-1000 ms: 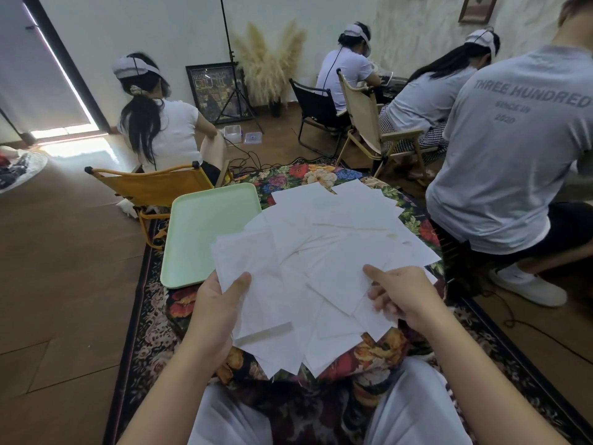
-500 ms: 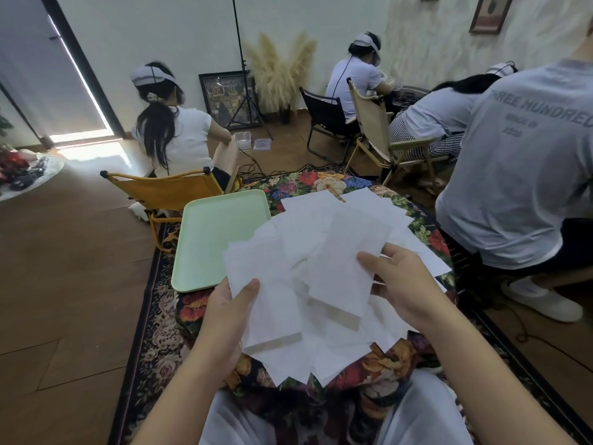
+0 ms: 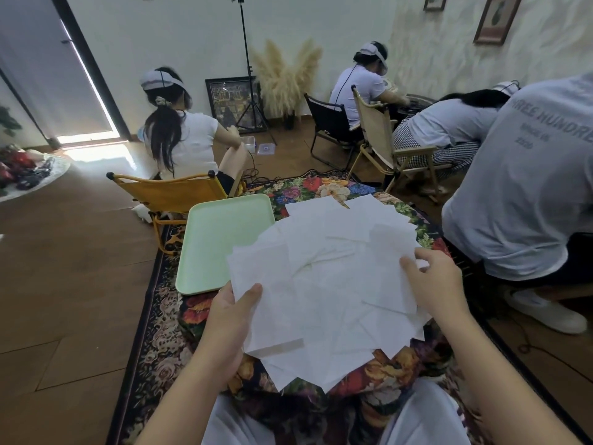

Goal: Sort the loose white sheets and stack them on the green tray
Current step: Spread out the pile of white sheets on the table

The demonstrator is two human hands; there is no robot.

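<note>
Several loose white sheets (image 3: 333, 284) lie fanned in an overlapping heap on a small table with a floral cloth (image 3: 324, 189). The pale green tray (image 3: 221, 239) sits on the table's left side, touching the heap, with nothing on it. My left hand (image 3: 229, 319) pinches the near-left sheet (image 3: 266, 284), thumb on top and fingers under it. My right hand (image 3: 433, 281) grips the edge of a thin sheet (image 3: 390, 268) at the heap's right side.
A person in a grey T-shirt (image 3: 519, 187) sits close to the table's right edge. A yellow folding chair (image 3: 167, 192) with a seated person stands just behind the tray. Two more people sit at the back right. A patterned rug (image 3: 157, 332) lies under the table.
My right hand had lifted one sheet over the middle of the heap and has since carried it to the right side. My left hand keeps its grip on the near-left sheet.
</note>
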